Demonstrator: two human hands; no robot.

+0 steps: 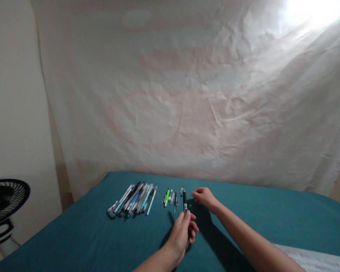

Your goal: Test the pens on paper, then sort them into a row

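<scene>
My left hand [181, 232] is closed around a black pen [185, 201], which points up and away from me over the cloth. To the right of the pen's far end, my right hand [204, 198] has its fingers pinched together; whatever is between them is hidden. Just left of the pen lies a small clear piece [181, 191]. A thin dark pen-like piece [175, 202] and a bright green pen-like piece [167, 197] lie farther left, with small white and grey pieces between them.
Many pens and pencils lie in a pile [136, 200] on the left part of the green cloth [87, 234]. A printed sheet [317, 260] shows at the lower right under my right arm. A black fan [8, 200] stands left of the table, and a pale sheet [187, 113] hangs behind.
</scene>
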